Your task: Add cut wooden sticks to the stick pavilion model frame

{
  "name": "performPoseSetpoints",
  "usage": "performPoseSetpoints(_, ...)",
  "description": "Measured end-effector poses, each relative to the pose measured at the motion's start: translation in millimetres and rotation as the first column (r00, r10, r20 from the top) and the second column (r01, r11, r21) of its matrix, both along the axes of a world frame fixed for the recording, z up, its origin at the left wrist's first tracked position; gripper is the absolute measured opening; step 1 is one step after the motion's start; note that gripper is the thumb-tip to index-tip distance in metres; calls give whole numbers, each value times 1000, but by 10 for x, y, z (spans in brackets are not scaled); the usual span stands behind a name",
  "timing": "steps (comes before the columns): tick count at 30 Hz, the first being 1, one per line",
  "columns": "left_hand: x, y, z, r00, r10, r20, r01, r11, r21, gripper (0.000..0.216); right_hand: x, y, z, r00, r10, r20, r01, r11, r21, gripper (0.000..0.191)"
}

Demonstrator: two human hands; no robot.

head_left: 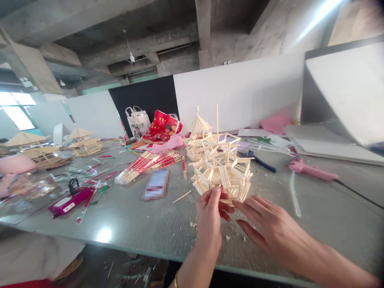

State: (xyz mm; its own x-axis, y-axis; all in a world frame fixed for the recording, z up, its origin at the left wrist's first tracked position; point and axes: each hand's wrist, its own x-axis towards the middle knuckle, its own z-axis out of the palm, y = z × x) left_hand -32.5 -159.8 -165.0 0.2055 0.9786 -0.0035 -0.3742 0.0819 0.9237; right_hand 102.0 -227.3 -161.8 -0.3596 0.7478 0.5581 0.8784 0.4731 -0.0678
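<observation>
A pavilion-like model made of thin wooden sticks point(223, 170) stands on the table in front of me, one long stick point(217, 120) rising from it. At its near side my left hand point(210, 208) is closed, thumb against fingers, on a short wooden stick point(229, 201); whether it is a single stick I cannot tell. My right hand point(267, 220) has its fingers stretched out and its thumb apart, with the index fingertip touching the right end of that piece. Behind the model shows another stick structure with a pointed roof point(199, 124).
Left of the model lie a phone point(156, 184), a loose stick point(182, 196) and bundled sticks in red-printed wrappers point(150, 162). Dark-handled pliers point(261, 162) and a pink glue gun point(312, 170) with a cord lie right. A purple power strip point(70, 202) sits far left.
</observation>
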Motion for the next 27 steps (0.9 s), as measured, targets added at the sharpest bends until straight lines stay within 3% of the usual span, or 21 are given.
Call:
performPoseSetpoints(4,-268,-52,-52,965,20,-263,20,988,151,29,46,-32,-87,1000,1,-9,-2,1000,-21,17)
performPoseSetpoints(6,-469,-26,-65,865,131,-485,43,942,332,26,48,-40,-118,1000,5,-8,-6,997,-74,17)
performPoseSetpoints(8,-668,64,-57,672,379,-636,87,812,577,21,37,-42,-135,1000,23,10,-21,992,-122,21)
performPoseSetpoints(10,-822,211,-28,437,565,-700,206,695,689,22,23,-42,-146,998,55,31,-50,987,-153,23)
performPoseSetpoints(13,-933,459,19,122,602,-789,405,696,593,23,17,-48,-169,995,94,41,-84,977,-198,22)
performPoseSetpoints(16,-949,636,21,-79,555,-828,522,731,440,18,24,-61,-190,994,100,43,-88,968,-233,20)
performPoseSetpoints(18,-949,694,-2,-124,535,-836,553,736,390,15,25,-71,-191,995,92,43,-78,966,-248,20)
performPoseSetpoints(23,-979,685,-48,-129,525,-841,562,738,374,17,10,-79,-156,994,92,61,-75,968,-240,21)
performPoseSetpoints(27,-1015,572,-33,-85,521,-850,531,745,404,15,20,-63,-164,999,51,-12,-52,979,-198,24)
